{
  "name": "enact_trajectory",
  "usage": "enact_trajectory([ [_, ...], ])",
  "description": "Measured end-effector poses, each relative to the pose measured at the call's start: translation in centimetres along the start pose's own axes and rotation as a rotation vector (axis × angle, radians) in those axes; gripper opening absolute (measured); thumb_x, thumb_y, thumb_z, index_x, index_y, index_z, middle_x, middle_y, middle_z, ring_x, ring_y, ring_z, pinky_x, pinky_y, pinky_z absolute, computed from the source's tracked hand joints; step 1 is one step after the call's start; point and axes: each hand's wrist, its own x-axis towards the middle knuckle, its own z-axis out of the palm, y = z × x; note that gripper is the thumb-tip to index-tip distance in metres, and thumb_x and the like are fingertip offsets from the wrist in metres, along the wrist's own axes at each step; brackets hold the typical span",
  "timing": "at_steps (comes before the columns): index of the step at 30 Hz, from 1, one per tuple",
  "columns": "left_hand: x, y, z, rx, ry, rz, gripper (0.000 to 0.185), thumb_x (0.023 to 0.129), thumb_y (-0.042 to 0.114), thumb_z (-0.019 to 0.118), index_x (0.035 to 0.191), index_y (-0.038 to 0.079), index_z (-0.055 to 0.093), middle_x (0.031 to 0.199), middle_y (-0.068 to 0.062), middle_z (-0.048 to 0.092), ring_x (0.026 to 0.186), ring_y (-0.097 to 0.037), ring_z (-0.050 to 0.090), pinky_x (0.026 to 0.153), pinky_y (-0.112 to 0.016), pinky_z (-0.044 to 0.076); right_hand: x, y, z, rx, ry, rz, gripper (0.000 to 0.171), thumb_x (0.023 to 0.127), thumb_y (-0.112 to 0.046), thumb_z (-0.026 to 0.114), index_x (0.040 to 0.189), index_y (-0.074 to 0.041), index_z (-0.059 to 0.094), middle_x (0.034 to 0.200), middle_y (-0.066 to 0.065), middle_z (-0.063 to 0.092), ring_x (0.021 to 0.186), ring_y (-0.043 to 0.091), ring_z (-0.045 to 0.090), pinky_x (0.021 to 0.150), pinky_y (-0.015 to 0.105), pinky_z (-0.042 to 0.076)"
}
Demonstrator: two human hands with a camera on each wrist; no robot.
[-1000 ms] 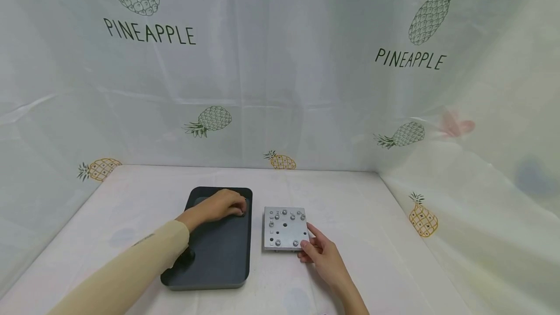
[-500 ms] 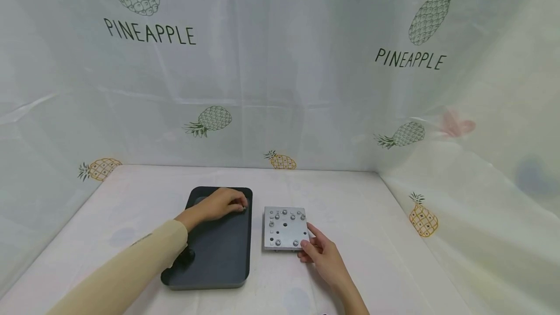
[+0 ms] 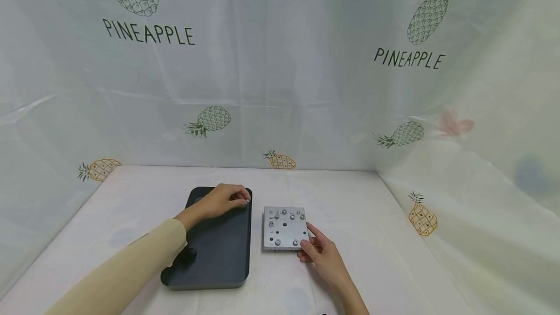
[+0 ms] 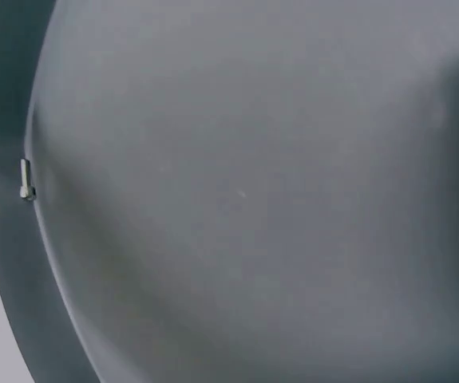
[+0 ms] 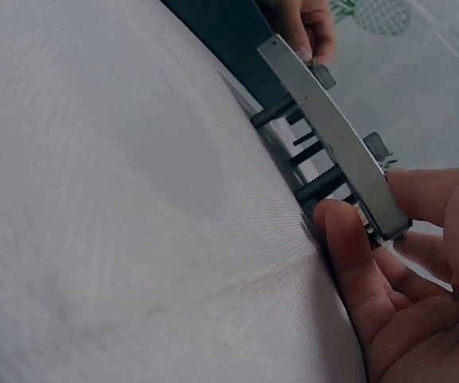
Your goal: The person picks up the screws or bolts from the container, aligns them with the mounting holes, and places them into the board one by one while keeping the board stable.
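We are pinching something tiny, likely a screw, with our left hand [image 3: 225, 200] over the dark tray's [image 3: 218, 261] far end, centre-left of the frame. The metal plate [image 3: 285, 228] is lying just right of those fingers, and our right hand [image 3: 321, 253] is gripping its near right corner.

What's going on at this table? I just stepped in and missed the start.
A person works with both bare hands at a cloth-covered table. The left hand is over the far end of a dark tray, its fingers curled as if pinching something small; what it is cannot be made out. A small screw lies by the tray's rim. The right hand grips the near right corner of a grey metal plate that stands on bolts beside the tray.
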Motion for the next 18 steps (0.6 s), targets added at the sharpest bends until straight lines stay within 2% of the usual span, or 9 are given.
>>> enact_trajectory([
  [4,0.3,0.8,0.0,-0.06,0.003,-0.015,0.017,0.103,0.02,0.072,0.119,0.014,0.074,0.102,0.01,0.076,0.093,-0.005,0.07,0.087,-0.03,0.057,0.0,0.0,0.0,0.006,-0.002,-0.003,0.066,0.105,-0.016,0.068,0.163,-0.004,0.039,0.112,0.017,0.067,0.089,0.025,0.074,0.08,0.03,0.063],
  [9,0.6,2.0,0.2,-0.108,0.007,0.018,0.02,0.103,0.02,0.072,0.12,0.009,0.075,0.104,0.007,0.076,0.095,-0.008,0.071,0.086,-0.03,0.058,0.0,-0.1,-0.1,0.005,-0.002,-0.006,0.066,0.105,-0.016,0.068,0.163,-0.003,0.039,0.112,0.017,0.067,0.089,0.025,0.075,0.08,0.03,0.063],
  [18,1.1,4.1,0.8,-0.186,-0.031,0.01,0.013,0.1,0.02,0.078,0.112,0.019,0.075,0.098,0.011,0.076,0.093,-0.009,0.073,0.085,-0.028,0.06,-0.1,-0.2,0.0,-0.02,0.003,0.007,0.066,0.106,-0.018,0.068,0.163,-0.004,0.039,0.111,0.016,0.068,0.087,0.024,0.074,0.08,0.029,0.063],
])
